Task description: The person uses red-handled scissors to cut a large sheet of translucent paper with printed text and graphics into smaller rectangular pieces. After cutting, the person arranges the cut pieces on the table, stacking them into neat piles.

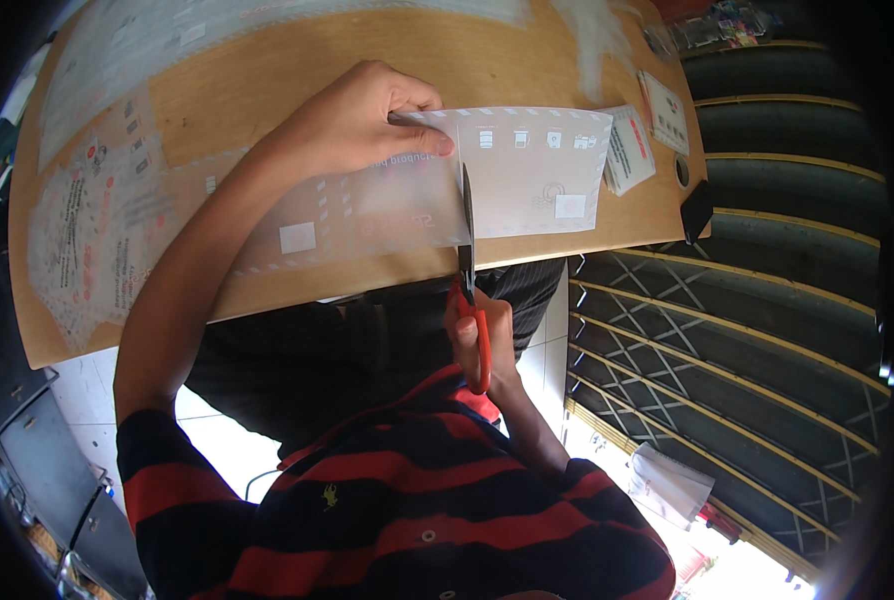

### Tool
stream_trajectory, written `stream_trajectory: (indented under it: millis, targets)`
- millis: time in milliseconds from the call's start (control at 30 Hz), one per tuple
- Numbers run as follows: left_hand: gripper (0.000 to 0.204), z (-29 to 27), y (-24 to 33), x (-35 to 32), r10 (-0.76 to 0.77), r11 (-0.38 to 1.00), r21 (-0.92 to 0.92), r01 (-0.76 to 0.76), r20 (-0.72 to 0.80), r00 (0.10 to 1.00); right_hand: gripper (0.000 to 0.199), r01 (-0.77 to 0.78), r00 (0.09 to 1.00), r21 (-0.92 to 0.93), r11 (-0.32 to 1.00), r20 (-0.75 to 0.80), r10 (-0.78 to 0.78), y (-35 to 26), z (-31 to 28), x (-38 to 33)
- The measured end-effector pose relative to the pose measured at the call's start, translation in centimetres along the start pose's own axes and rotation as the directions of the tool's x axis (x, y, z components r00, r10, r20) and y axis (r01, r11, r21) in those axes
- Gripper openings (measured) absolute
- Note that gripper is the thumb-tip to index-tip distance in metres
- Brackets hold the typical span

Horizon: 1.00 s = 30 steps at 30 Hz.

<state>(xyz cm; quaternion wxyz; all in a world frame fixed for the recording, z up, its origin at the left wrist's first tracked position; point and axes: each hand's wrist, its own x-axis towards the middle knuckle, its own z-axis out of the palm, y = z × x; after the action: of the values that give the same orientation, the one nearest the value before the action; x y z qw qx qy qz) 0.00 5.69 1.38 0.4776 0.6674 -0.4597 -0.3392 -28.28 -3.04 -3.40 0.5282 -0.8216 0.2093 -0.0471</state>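
A long, translucent printed plastic sheet (532,185) lies across the wooden table (337,50) near its front edge, with striped borders and small white icons. My left hand (372,120) grips its upper edge between thumb and fingers. Orange-red-handled scissors (482,350) are held in my right hand (497,325), just off the table's near edge. Their dark blades point away from me and lie along the sheet, to the right of my left thumb. A cut line shows at the blades; how far the blades are parted I cannot tell.
Loose printed translucent sheets (87,235) spread over the table's left side. More clear plastic (197,25) lies along the far edge. Stacked small cut pieces (629,150) sit at the right. A slatted metal shutter (767,240) stands right of the table, dark drawers (47,450) at lower left.
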Motion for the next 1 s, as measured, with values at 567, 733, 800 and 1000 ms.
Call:
stream_trajectory:
  millis: [567,733,800,1000]
  targets:
    - [0.025,0.3,0.8,-0.2,0.007,0.999,0.045,-0.008,0.009,1.0,0.074,0.044,0.999,0.05,0.998,-0.027,-0.043,0.1,-0.1,0.8]
    - [0.024,0.5,0.6,-0.2,-0.005,1.0,0.025,0.005,0.003,1.0,0.075,-0.016,0.999,0.012,1.0,-0.031,0.016,0.9,0.1,0.5]
    - [0.024,0.5,0.5,-0.2,-0.013,1.0,0.005,0.013,0.005,1.0,0.075,-0.007,0.999,0.006,1.0,-0.039,0.007,0.9,0.2,0.6]
    - [0.026,0.8,0.8,-0.1,-0.051,0.998,0.032,0.048,0.091,0.995,0.076,0.019,0.999,0.009,1.0,-0.051,-0.019,0.5,0.2,0.7]
